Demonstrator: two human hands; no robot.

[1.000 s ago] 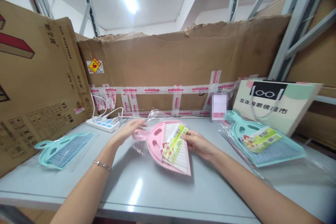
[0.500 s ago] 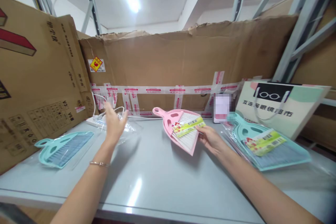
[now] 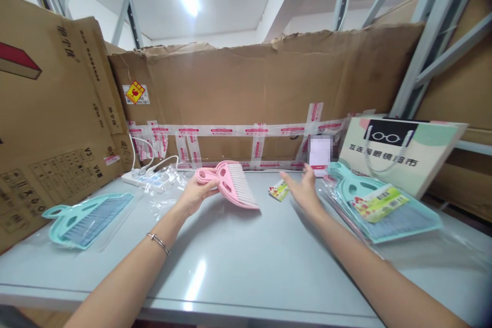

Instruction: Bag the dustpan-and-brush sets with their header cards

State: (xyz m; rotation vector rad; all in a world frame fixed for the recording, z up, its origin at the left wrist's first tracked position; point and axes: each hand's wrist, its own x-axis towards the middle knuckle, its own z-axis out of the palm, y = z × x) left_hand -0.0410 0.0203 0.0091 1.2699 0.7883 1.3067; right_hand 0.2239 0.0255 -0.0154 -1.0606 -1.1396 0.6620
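My left hand (image 3: 196, 193) grips the handle of a pink dustpan and brush set (image 3: 236, 183), held tilted above the table with its pale bristles toward the right. My right hand (image 3: 305, 189) has its fingers spread and holds nothing. Just left of its fingertips lies a green and yellow label card (image 3: 279, 190) on the tabletop. On the far left rests a turquoise dustpan and brush set (image 3: 86, 220) on clear plastic. To the right is a stack of sets in plastic, topped by a turquoise dustpan and brush (image 3: 395, 215) bearing a similar card.
A white power strip (image 3: 144, 180) with plugged cables and crumpled clear plastic (image 3: 163, 205) lies back left. Large cardboard boxes (image 3: 230, 87) wall the back and left of the grey table (image 3: 238, 266). A phone (image 3: 320, 156) and a paper bag (image 3: 403, 154) stand back right.
My left hand has come right and taken the pink set by its handle. My right hand has let go of it and opened. The label card is now off the set, on the table.
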